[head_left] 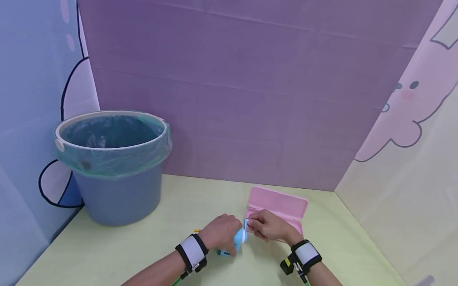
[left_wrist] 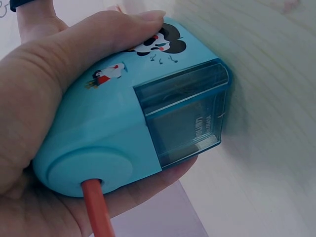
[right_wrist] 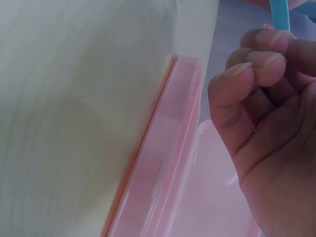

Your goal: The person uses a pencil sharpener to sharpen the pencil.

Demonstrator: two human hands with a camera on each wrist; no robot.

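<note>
My left hand [head_left: 222, 233] grips a light blue crank pencil sharpener [left_wrist: 118, 133], its thumb over the cartoon-printed top and fingers underneath. A clear shavings drawer [left_wrist: 185, 116] shows on the sharpener's side. An orange-red pencil [left_wrist: 97, 210] sticks out of the round hole at one end; in the head view its tip peeks out left of the hand. At the opposite end, my right hand [head_left: 269, 226] pinches the end of the blue crank [right_wrist: 280, 15] with curled fingers. Just behind the right hand lies an open pink pencil case [head_left: 277, 201], partly hidden by that hand.
A large blue-grey bucket [head_left: 119, 202] lined with a greenish plastic bag [head_left: 114, 161] stands at the back left of the pale table [head_left: 193, 190]. A purple wall panel [head_left: 229, 99] rises behind, with printed side panels left and right.
</note>
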